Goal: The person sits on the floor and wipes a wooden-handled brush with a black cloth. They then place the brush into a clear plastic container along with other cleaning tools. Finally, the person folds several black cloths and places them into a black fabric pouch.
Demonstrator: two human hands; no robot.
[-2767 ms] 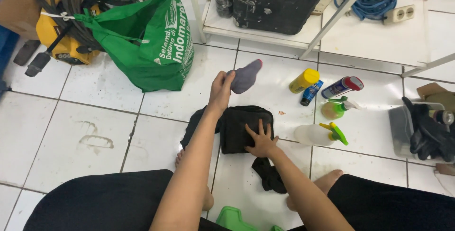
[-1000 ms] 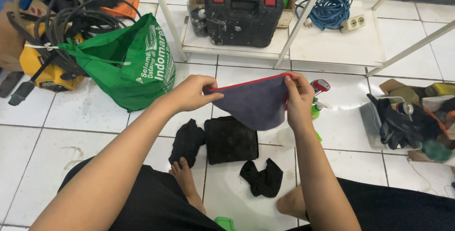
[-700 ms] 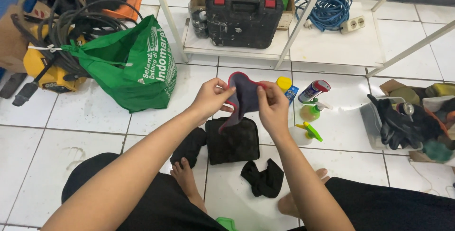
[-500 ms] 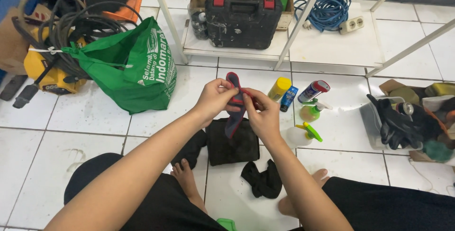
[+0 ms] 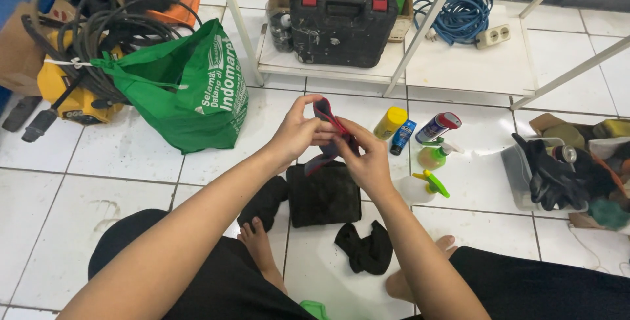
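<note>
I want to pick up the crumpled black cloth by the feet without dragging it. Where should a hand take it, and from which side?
Probably pinch the narrow middle of the crumpled black cloth from straight above. It lies bunched on the tile floor with two lobes rising either side of a dip, so the centre gathers both. The folded black cloth lies apart from it, so nothing there hinders. Both hands are busy: left hand and right hand hold the red-edged grey cloth.

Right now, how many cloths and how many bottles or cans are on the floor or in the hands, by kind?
Grey cloth with red edge, held by left hand and right hand: 1
Black cloths on the floor: 3 (folded, crumpled, crumpled)
Spray cans: 3 (yellow, blue, red-capped)
Trigger spray bottles: 2 ()
Total: 9
</note>
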